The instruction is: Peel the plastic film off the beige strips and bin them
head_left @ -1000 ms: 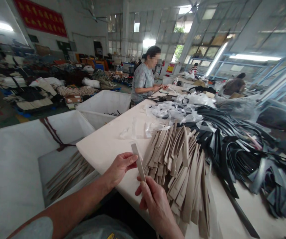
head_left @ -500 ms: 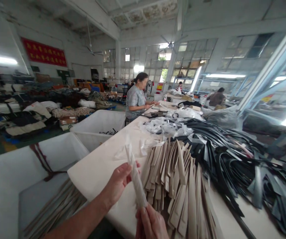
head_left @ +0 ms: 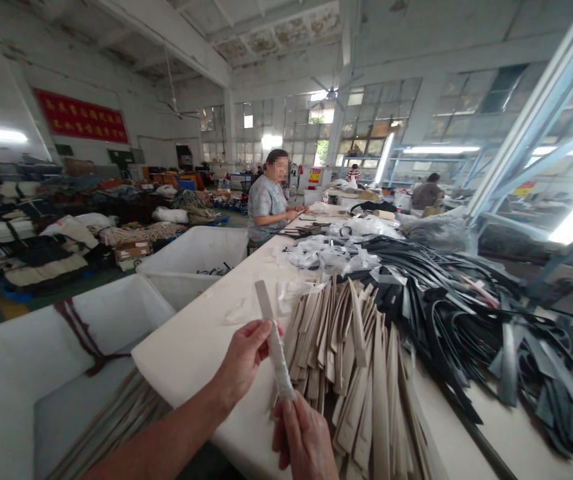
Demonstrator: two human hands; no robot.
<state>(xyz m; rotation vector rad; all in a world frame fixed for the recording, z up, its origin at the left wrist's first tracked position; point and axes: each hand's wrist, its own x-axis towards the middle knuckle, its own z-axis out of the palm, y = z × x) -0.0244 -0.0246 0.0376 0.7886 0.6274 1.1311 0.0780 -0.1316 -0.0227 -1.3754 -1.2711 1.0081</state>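
Right hand (head_left: pixel 302 443) cut off, btm frame edge

Place: we are in a large factory workshop, a garment or leather-goods floor by the look of it.
Building: we see a high, stained ceiling (head_left: pixel 286 40), ceiling fans (head_left: pixel 334 90), tall metal-framed windows (head_left: pixel 366 120) and a red banner (head_left: pixel 81 117).
Counter: our long white counter (head_left: pixel 191 347) carries heaped cut beige strips (head_left: pixel 351 380), black strips (head_left: pixel 446 320) and plastic film (head_left: pixel 321 253).
Bins: big white bins (head_left: pixel 191 257) stand beside it.
Floor: bundled goods (head_left: pixel 31 230) lie in rows on pallets.
Co-workers: one person (head_left: pixel 266 203) works at the counter, and another (head_left: pixel 426 195) works farther off.
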